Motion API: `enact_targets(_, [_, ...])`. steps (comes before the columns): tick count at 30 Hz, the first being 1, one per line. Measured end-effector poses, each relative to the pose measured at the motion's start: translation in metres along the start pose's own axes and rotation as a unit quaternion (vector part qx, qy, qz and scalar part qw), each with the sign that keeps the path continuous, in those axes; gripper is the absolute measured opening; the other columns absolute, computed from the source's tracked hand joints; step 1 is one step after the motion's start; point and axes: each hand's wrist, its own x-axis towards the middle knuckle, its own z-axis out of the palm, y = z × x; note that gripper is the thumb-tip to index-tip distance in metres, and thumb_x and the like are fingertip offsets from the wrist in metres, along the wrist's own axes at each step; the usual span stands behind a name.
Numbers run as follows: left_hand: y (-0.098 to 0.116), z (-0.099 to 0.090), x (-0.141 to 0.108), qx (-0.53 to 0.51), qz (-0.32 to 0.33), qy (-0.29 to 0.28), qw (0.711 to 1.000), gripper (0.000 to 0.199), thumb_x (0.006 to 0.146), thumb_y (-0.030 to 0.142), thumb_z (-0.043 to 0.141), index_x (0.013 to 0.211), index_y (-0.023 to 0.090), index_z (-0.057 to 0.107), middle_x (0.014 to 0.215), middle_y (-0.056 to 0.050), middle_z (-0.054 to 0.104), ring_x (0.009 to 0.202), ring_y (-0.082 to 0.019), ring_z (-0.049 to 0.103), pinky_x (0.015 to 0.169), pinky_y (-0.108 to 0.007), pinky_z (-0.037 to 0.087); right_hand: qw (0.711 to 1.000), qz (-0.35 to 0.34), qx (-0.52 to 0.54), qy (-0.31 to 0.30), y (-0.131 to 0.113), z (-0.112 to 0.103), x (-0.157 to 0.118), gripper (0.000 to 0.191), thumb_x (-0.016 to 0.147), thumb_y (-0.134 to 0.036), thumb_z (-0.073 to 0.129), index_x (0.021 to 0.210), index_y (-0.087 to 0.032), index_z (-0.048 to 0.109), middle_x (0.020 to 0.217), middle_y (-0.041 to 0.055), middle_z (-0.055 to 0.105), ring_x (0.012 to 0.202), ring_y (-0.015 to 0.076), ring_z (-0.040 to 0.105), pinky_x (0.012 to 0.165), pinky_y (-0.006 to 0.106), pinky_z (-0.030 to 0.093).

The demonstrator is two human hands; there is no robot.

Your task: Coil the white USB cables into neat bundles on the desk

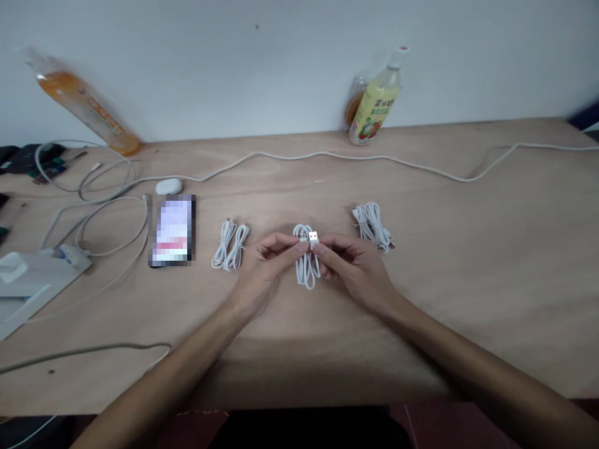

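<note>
A coiled white USB cable [307,274] is between my two hands, above the middle of the wooden table. Its two plugs stand side by side at the top of the coil. My left hand [267,265] pinches the left, smaller plug between thumb and forefinger. The right plug, a wide USB one with a bright metal end, is pinched by my right hand [353,265]. Just left of my left hand lies a bundled white cable [230,245] in two coils. Another bundled white cable [373,226] lies beyond my right hand.
A phone [172,231] and a white earbud case [168,186] lie to the left. A power strip [42,280] with loose cords sits at the far left. An orange drink bottle [88,112] and a yellow-labelled bottle [377,103] stand by the wall. A long white cord [290,156] crosses the table.
</note>
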Motion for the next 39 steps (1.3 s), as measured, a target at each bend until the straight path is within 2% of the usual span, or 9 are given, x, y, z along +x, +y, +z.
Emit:
enact_targets(7, [-0.0006, -0.0009, 0.0, 0.007, 0.004, -0.007, 1.0, 0.023, 0.079, 0.036, 0.099, 0.083, 0.018, 0.085, 0.09, -0.006, 0.083, 0.081, -0.017, 0.075, 0.079, -0.031, 0.059, 1.0, 0.005, -0.011, 0.003, 0.0019, -0.0002, 0.0003, 0.041, 0.096, -0.061, 0.075, 0.085, -0.023, 0.081, 0.065, -0.0022, 0.062, 0.059, 0.0133, 0.051, 0.058, 0.029, 0.047])
enact_targets(15, [0.0008, 0.0004, -0.0007, 0.003, -0.004, 0.001, 1.0, 0.026, 0.074, 0.037, 0.102, 0.081, 0.018, 0.085, 0.088, -0.005, 0.084, 0.08, -0.014, 0.074, 0.08, -0.028, 0.058, 1.0, 0.007, -0.003, 0.002, -0.0001, 0.0004, -0.0001, 0.037, 0.097, -0.057, 0.076, 0.084, -0.023, 0.08, 0.065, -0.0027, 0.061, 0.059, 0.0128, 0.051, 0.058, 0.029, 0.046])
enact_targets(24, [-0.0004, -0.0007, -0.0003, 0.007, 0.003, -0.003, 1.0, 0.023, 0.078, 0.035, 0.099, 0.082, 0.018, 0.085, 0.091, -0.006, 0.084, 0.084, -0.017, 0.076, 0.081, -0.031, 0.058, 1.0, 0.003, -0.014, 0.0, 0.0017, -0.0009, 0.0002, 0.04, 0.098, -0.059, 0.074, 0.083, -0.023, 0.079, 0.064, -0.0026, 0.06, 0.059, 0.0131, 0.051, 0.057, 0.028, 0.047])
enact_targets(39, [-0.001, 0.0004, 0.0001, -0.009, -0.002, 0.004, 1.0, 0.023, 0.074, 0.035, 0.102, 0.082, 0.02, 0.087, 0.09, -0.005, 0.085, 0.082, -0.015, 0.076, 0.081, -0.028, 0.059, 1.0, -0.002, 0.003, -0.007, 0.0021, -0.0004, 0.0013, 0.038, 0.095, -0.058, 0.078, 0.081, -0.023, 0.077, 0.065, -0.0035, 0.06, 0.059, 0.0125, 0.05, 0.059, 0.029, 0.045])
